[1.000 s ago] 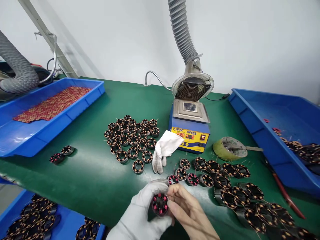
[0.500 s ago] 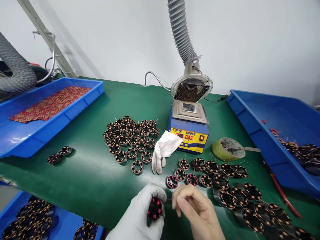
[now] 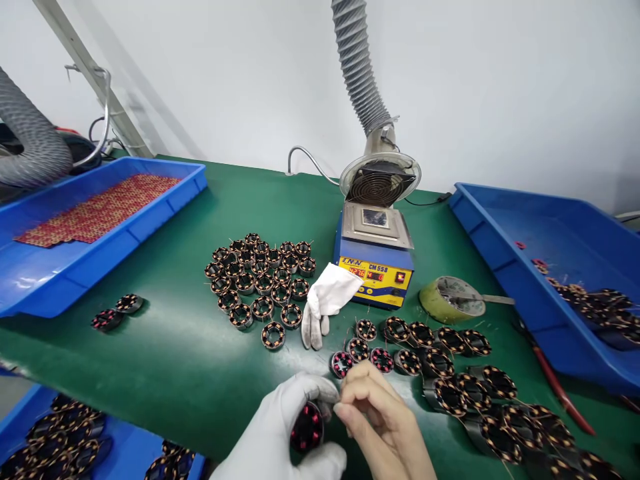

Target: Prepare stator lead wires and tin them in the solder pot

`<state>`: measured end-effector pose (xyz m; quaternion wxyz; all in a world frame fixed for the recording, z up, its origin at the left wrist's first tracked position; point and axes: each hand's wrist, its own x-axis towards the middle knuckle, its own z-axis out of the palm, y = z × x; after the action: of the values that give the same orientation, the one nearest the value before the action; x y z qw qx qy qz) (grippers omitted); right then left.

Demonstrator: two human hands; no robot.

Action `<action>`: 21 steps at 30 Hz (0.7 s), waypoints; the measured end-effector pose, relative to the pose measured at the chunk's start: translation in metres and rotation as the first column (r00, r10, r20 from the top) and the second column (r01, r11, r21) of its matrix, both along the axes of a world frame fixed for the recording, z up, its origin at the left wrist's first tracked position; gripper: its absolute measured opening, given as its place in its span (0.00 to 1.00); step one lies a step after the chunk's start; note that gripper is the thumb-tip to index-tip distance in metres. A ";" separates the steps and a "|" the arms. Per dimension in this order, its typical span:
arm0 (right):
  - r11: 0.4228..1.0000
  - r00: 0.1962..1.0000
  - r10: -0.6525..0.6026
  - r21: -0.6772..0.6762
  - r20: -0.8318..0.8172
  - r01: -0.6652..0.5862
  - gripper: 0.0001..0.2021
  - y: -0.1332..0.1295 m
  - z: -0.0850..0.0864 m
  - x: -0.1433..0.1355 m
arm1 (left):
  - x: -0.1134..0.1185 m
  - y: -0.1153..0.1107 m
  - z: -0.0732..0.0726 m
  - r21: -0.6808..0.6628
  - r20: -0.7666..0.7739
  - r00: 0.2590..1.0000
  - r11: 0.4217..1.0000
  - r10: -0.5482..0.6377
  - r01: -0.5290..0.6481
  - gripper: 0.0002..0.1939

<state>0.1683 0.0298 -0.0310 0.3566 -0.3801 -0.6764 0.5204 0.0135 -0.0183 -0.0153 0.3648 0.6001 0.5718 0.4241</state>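
My left hand (image 3: pixel 283 427), in a white glove, is wrapped round a motor stator (image 3: pixel 307 427) with pink-red pads on its face. Its gloved fingertips meet those of my bare right hand (image 3: pixel 380 417) at the upper right of the stator. The right thumb and forefinger are pinched together there; the thin wire between them is mostly hidden by the fingers. Just beyond the hands stand stators with pink faces (image 3: pixel 342 365) and others with copper-coloured pads (image 3: pixel 359 349). A spare white glove (image 3: pixel 330 293) lies on the green table (image 3: pixel 200 373).
A solder pot (image 3: pixel 375 267) stands behind the glove, under an extraction hose (image 3: pixel 360 67). Right of it are a yellow-green tin (image 3: pixel 433 303), red-handled pliers (image 3: pixel 563 393) and a blue tray (image 3: pixel 500 267). Stators cluster at centre (image 3: pixel 245 283) and right (image 3: pixel 470 390). Another blue tray (image 3: pixel 150 223) sits left.
My right hand has moved left and slightly up until its fingertips meet the left hand's. The left thumb has shifted out from the stator. The view has shifted slightly.
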 end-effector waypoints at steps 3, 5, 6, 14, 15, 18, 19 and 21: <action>0.997 0.999 0.025 0.068 0.021 -0.026 0.11 0.000 0.004 0.002 | 0.000 0.003 -0.002 0.038 -0.070 0.998 0.999 0.002 0.000 0.08; 0.996 0.999 0.036 0.086 0.023 -0.038 0.12 0.002 0.005 0.005 | -0.001 0.003 -0.005 0.071 -0.124 0.991 0.996 -0.047 0.056 0.07; 0.996 1.000 0.022 0.082 0.015 -0.023 0.12 0.003 0.005 0.007 | -0.001 0.003 -0.006 0.091 -0.148 0.987 0.993 -0.059 0.073 0.08; 0.953 0.985 -0.118 0.266 -0.124 0.147 0.08 0.004 0.003 0.014 | -0.004 -0.003 0.003 0.176 -0.116 0.992 0.984 0.058 -0.037 0.11; 0.944 0.992 -0.057 0.318 -0.112 0.090 0.13 0.002 0.002 0.012 | -0.004 -0.003 0.003 0.184 -0.107 0.992 0.982 0.061 -0.040 0.10; 0.897 0.990 -0.008 0.437 -0.139 0.068 0.21 -0.001 0.000 0.005 | -0.004 -0.002 -0.002 0.181 -0.115 0.993 0.983 0.036 -0.015 0.10; 0.881 0.988 -0.021 0.464 -0.153 0.091 0.20 -0.001 -0.001 0.002 | -0.004 -0.002 -0.004 0.197 -0.138 0.990 0.980 0.031 -0.003 0.10; 0.854 0.989 -0.038 0.508 -0.145 0.108 0.18 -0.002 -0.001 -0.002 | -0.004 -0.002 -0.007 0.242 -0.219 0.975 0.970 0.027 0.027 0.09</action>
<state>0.1667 0.0283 -0.0321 0.5079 -0.2617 -0.7512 0.3305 0.0092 -0.0200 -0.0224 0.2226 0.6838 0.5525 0.4215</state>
